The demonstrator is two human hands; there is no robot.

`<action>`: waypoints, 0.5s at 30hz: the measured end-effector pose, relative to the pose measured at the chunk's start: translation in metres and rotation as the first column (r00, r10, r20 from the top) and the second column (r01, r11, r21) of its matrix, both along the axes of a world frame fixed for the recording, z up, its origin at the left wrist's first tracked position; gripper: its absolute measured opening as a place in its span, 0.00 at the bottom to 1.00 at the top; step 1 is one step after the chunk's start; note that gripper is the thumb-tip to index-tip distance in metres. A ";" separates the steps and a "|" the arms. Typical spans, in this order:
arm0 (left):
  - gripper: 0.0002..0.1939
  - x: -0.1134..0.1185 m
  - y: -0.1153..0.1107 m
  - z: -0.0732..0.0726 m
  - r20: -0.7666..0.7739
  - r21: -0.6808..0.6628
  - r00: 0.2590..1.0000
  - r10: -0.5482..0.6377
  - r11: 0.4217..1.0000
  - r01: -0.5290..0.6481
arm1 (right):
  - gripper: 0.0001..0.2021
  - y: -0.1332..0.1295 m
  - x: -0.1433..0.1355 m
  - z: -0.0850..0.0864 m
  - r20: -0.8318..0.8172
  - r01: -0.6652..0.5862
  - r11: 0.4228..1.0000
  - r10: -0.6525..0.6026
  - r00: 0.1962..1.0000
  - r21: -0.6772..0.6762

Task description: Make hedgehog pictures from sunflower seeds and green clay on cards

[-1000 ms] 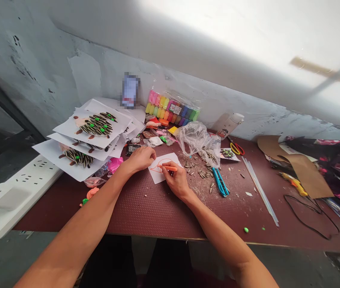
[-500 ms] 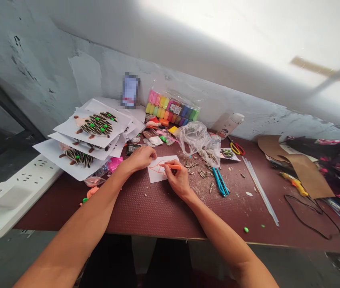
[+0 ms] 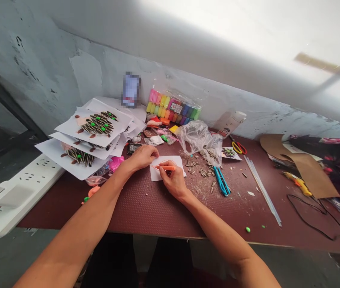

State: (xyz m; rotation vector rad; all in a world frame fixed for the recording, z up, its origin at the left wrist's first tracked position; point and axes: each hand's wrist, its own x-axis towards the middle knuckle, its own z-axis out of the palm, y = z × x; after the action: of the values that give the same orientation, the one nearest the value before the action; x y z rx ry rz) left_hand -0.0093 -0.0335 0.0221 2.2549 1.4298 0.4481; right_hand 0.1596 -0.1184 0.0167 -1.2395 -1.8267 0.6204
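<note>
A small white sheet of paper lies on the dark red table, with orange outlines drawn on it. My right hand is closed around an orange pen, whose tip points left and rests on the sheet's left part. At the paper's upper left corner is my left hand, its fingers curled and bent down over the edge, apparently holding it. Loose striped sunflower seeds are scattered right of the sheet, beside a blue utility knife.
Left stands a stack of sheets with seed-covered hedgehog pictures, near a white power strip. Behind are packs of coloured clay and a plastic bag. Rightward lie scissors, clear sticks and a yellow glue gun.
My right hand has moved slightly left and down with the pen, so the tip is now at the drawing's left end. The left hand stays at the paper's corner.
</note>
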 end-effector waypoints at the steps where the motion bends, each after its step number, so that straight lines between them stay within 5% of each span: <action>1: 0.15 0.000 0.000 0.001 0.002 -0.008 1.000 0.000 1.000 0.000 | 0.08 0.000 0.000 -0.001 0.000 -0.001 1.000 0.001 1.000 0.000; 15: 0.18 -0.009 -0.001 0.011 0.003 -0.079 0.989 -0.151 0.985 0.151 | 0.08 0.002 0.002 -0.002 -0.001 0.005 1.000 -0.005 1.000 -0.017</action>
State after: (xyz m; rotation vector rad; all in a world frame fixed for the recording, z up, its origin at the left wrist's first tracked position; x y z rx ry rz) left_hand -0.0187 -0.0346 0.0335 2.2805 1.2445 0.3342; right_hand 0.1614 -0.1168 0.0143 -1.2542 -1.8202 0.6357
